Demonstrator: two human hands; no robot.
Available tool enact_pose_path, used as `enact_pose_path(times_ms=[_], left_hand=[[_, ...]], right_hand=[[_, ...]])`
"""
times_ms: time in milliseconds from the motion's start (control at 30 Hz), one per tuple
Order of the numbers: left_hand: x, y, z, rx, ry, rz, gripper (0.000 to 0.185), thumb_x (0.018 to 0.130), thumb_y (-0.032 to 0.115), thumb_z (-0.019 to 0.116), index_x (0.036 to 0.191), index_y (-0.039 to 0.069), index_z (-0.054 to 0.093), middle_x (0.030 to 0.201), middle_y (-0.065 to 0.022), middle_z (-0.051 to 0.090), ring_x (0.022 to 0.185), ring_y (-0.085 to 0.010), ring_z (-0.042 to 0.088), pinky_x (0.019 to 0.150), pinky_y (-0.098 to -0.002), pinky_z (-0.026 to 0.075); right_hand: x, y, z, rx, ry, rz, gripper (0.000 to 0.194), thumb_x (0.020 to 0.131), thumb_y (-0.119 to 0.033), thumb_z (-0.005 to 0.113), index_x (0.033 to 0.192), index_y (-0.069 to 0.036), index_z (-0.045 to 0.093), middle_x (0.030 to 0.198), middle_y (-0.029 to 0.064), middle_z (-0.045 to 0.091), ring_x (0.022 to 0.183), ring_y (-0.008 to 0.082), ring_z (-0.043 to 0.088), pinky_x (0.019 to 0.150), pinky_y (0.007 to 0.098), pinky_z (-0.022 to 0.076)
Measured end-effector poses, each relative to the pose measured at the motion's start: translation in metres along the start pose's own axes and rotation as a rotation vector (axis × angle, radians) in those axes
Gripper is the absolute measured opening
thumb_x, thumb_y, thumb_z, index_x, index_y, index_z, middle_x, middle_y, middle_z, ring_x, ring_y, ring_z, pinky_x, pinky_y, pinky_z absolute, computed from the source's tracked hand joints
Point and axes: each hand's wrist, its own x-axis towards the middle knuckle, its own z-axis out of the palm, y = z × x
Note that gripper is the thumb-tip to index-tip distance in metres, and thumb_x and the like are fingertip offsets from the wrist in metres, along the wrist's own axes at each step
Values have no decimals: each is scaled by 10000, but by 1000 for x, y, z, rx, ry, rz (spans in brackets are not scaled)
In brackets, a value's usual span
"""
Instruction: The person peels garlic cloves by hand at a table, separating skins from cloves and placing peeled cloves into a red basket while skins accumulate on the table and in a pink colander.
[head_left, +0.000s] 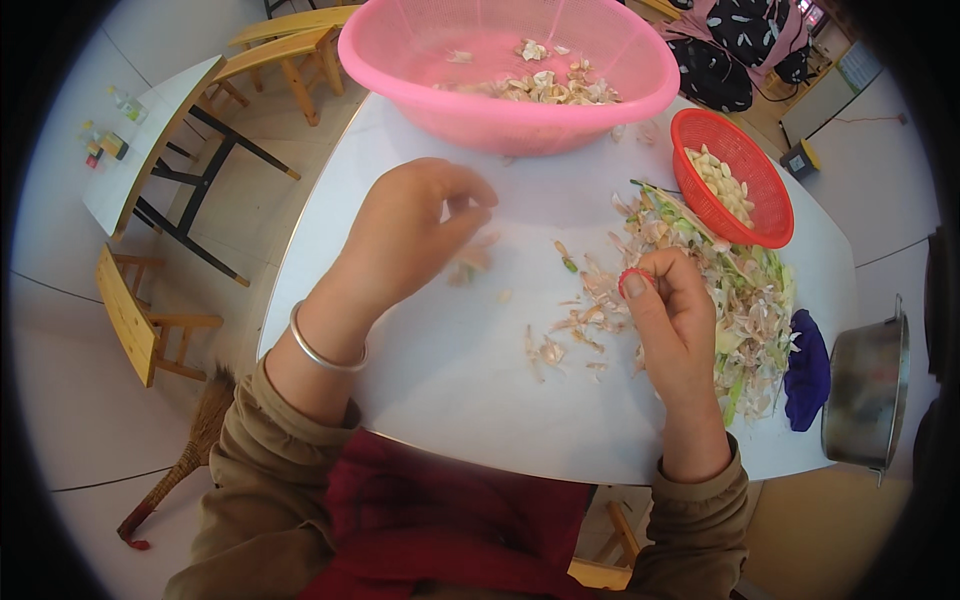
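Note:
My left hand (409, 229) hovers over the white tabletop (457, 382), thumb and fingers apart with nothing between them. Just below its fingertips are blurred bits of garlic skin (472, 261); whether they are falling or lying there I cannot tell. Pinched between thumb and forefinger of my right hand (671, 326) is a small red item with a ridged edge (636, 279), which looks like a bottle cap. That hand is over the left side of a heap of garlic skins and green stalks (750, 315). Behind the heap, a red plastic basket (776, 202) holds peeled garlic cloves (720, 184).
A large pink plastic basin (510, 131) with unpeeled garlic (551, 86) spans the table's far end. At the right edge are a purple cloth (807, 371) and a steel pot (862, 390). A broom (180, 457), wooden benches (135, 315) and another table (161, 120) stand left.

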Motion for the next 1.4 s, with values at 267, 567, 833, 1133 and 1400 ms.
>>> enact_pose_path(times_ms=[267, 567, 833, 1133, 1400], left_hand=[[-6, -11, 2, 433, -204, 88, 73, 730, 50, 701, 799, 47, 677, 744, -76, 588, 741, -239, 582, 690, -342, 468], [-6, 1, 8, 285, -160, 86, 94, 843, 109, 614, 887, 28, 631, 827, -118, 605, 802, -264, 579, 705, -372, 474], [-22, 21, 36, -694, -339, -3, 129, 897, 85, 659, 982, -8, 634, 906, -18, 637, 828, -89, 597, 764, -251, 494], [-28, 25, 43, -837, -384, -52, 113, 889, 34, 650, 984, -24, 634, 896, -48, 651, 810, -124, 647, 730, -252, 521], [-31, 25, 43, -708, -342, -2, 99, 889, 68, 660, 950, -10, 651, 874, -51, 653, 775, -103, 625, 688, -241, 492]], right_hand=[[3, 8, 4, -39, 15, -68, 142, 897, -112, 632, 817, -30, 548, 679, -49, 471, 625, 32, 394, 569, 190, 340], [3, 12, 7, -38, -51, -147, 121, 889, -74, 635, 817, -26, 551, 751, -24, 521, 684, 35, 437, 619, 188, 367], [-5, 2, 3, 453, -86, -2, 55, 923, -71, 605, 932, -33, 567, 889, 3, 603, 788, 55, 538, 714, 205, 440], [-4, 4, 3, 555, -239, -22, 42, 928, -54, 584, 953, -23, 571, 934, 38, 628, 841, 83, 576, 765, 223, 463], [-6, 4, 2, 463, -251, -30, 26, 927, -42, 583, 935, -25, 565, 921, 24, 628, 827, 61, 564, 746, 213, 454]])
